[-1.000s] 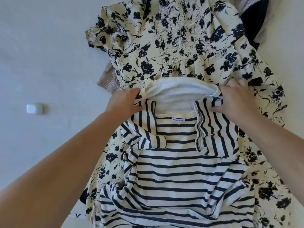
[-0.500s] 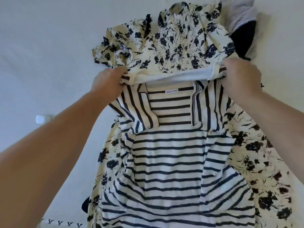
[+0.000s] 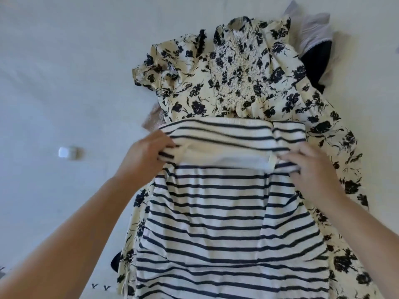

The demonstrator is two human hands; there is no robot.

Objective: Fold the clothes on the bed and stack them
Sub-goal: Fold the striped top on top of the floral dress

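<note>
- Here, striped top (image 3: 228, 223) lies flat on the floral dress (image 3: 237, 83), w/ the dress spread over the white bed (image 3: 54, 72).
- Top's far part is doubled back toward the person; the fold edge runs across just below the dress's smocked chest, and the turned-over band lies btwn the two hands.
- Left hand (image 3: 143, 156) sits at the left end of that band, fingers curled onto the cloth, thumb side on the stripes. It grips the folded edge.
- Right hand (image 3: 311, 167) sits at the right end of the band, fingers bent down over the cloth edge, gripping it too. This hand is a bit blurred, so exact finger placement is hard to read.
- Both hands are level w/ each other, well apart, one at each side of the top; the band's pale inside face shows btwn them.
- Rest of the top runs from the hands down toward the person, stripes across, w/ a few creases on the right side.
- Dress sticks out past the top on the far side, on the right, and in a thin strip on the left.
- Small white box (image 3: 65, 152) lies on the bed left of the left hand, apart from the clothes.
- Grey cloth (image 3: 313, 31) and dark cloth (image 3: 317, 61) are bunched at the dress's far right corner, partly under it.
- A bit of beige cloth (image 3: 154, 117) peeks out under the dress's left edge, just beyond the left hand.
</note>
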